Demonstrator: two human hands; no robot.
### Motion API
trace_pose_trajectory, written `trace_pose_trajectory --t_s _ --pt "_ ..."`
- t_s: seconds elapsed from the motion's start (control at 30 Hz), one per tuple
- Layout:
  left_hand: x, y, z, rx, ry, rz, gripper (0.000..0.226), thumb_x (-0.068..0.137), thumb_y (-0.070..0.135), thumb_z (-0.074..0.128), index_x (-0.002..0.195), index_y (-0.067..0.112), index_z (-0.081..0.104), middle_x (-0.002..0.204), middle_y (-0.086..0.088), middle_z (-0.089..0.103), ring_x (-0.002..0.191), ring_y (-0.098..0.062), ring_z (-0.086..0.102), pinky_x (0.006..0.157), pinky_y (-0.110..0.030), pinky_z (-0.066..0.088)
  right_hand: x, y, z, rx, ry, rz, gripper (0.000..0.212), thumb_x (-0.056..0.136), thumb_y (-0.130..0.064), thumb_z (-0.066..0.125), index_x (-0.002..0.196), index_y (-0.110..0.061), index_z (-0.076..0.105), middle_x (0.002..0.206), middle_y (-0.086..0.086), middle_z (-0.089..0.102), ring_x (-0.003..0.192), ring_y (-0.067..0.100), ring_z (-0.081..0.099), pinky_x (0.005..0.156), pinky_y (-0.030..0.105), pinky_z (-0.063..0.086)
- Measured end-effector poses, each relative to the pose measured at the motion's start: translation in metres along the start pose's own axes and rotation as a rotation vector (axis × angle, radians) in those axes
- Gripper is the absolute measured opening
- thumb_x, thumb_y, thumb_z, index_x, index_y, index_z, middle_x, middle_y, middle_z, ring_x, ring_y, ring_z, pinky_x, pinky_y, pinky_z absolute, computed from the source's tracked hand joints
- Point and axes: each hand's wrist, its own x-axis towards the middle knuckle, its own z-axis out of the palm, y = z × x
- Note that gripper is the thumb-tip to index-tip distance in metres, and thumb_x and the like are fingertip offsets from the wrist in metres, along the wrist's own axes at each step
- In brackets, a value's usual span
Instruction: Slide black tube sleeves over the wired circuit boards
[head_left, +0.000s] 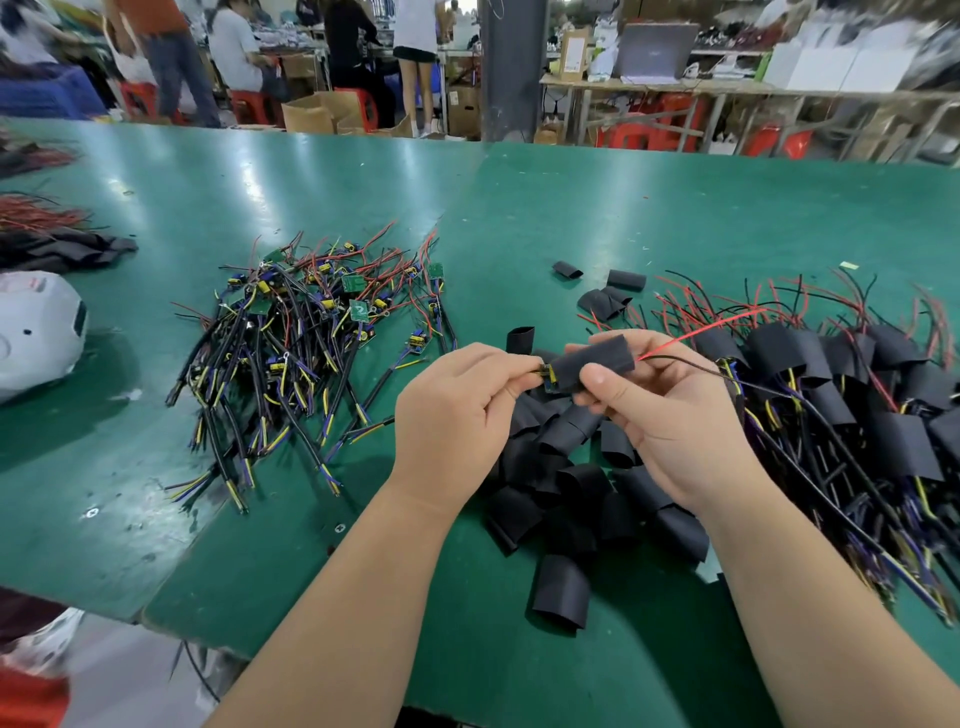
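1. The green tabletop (322, 566) is glossy and scuffed. Its near edge runs on a slant at the lower left, with pale floor below it.
2. A heap of loose sleeves (566, 483) lies flat and crumpled just under the hands.
3. The left hand (457, 410) pinches the end of a circuit board (548, 378). The right hand (670, 415) curls thumb and fingers round a black tube sleeve (592, 364). The board's yellow end shows at the sleeve's left mouth, and a red wire (701, 328) leaves the right mouth.
4. To the right, a sleeved pile (857, 405) runs to the picture's edge.
5. To the left, a bare-board pile (311, 332) lies well apart from the hands. White print on its green boards is too small to read.
6. A white object (36, 332) sits at the far left edge.
7. Beyond the piles the tabletop is open green, with a seam between two panels.
8. Past the far edge are red stools (644, 132), cardboard boxes (317, 111), a laptop (657, 52) on a bench, and people.
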Motion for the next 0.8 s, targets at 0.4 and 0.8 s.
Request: trace_pose_trajectory --t_s 0.4,0.8 --pt "0.001 0.001 0.001 -0.003 -0.075 -0.046 0.011 0.087 0.014 0.064 0.087 0.007 0.073 0.083 -0.002 0.068 0.075 -0.025 0.062 0.064 -0.036 0.050 0.000 -0.008 -0.013 -0.107 -0.120 -0.064 0.031 0.068 -0.006 0.073 0.098 -0.006 0.066 0.100 0.007 0.074 0.072 0.017 0.069 0.071 0.024 0.055" --pt "0.001 -0.001 0.003 -0.068 -0.108 -0.069 0.012 0.088 0.012 0.060 0.089 0.005 0.070 0.084 -0.003 0.066 0.078 -0.021 0.059 0.069 -0.036 0.048 -0.001 -0.007 -0.011 -0.069 -0.186 -0.029 0.025 0.067 -0.003 0.073 0.088 -0.018 0.071 0.097 0.009 0.075 0.073 0.020 0.071 0.070 0.024 0.055"
